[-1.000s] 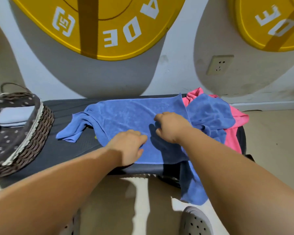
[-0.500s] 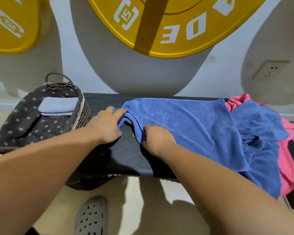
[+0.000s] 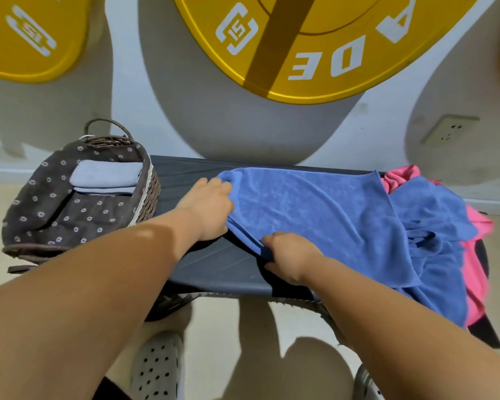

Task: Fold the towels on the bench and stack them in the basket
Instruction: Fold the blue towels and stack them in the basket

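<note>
Dark grey bench (image 3: 214, 264) stands against a white wall. A blue towel (image 3: 315, 209) lies spread over its middle, mostly flat, with the left edge raised off the surface. Left hand (image 3: 211, 209) grips the towel's far-left corner, with the fingers curled over bunched cloth. Right hand (image 3: 289, 261) pinches the near-left corner towards the front of the bench, knuckles up, cloth tucked under the fingers. Both forearms are bare. At the right end of the bench sits a crumpled blue towel (image 3: 433, 226); the spread one's right edge lies over it, and it hangs down past the front edge. A pink towel (image 3: 479, 261) shows behind and beneath it, also hanging down. At the left end is a wicker basket (image 3: 152, 197) with a dark flower-print liner — whether it sits on the bench or only touches it, cannot tell. Inside the basket, towards its far side, is a small stack of folded pale grey towels (image 3: 106, 174). The wall behind carries large yellow discs (image 3: 300, 53) with white lettering, plus a socket (image 3: 448, 129). On the floor below is a pale perforated clog (image 3: 156, 368), with another only partly in view at the bottom right.
</note>
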